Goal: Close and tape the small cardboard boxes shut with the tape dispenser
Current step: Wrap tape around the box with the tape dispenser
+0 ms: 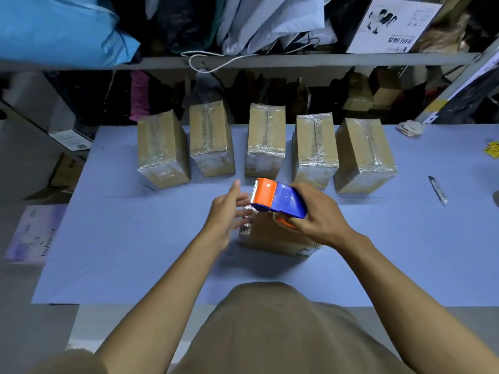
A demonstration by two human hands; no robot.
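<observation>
A small cardboard box with clear tape on it lies in the middle of the blue table. My right hand grips a blue and orange tape dispenser just above the box, its toothed blade pointing left. My left hand is beside the box's left end with straight fingers, blurred, near the taped end. Several taped boxes stand in a row farther back.
A utility knife lies on the table at the right, with a yellow packet and crumpled paper beyond it. Shelves packed with bags and cartons rise behind the table. A printed sheet lies off the table's left edge.
</observation>
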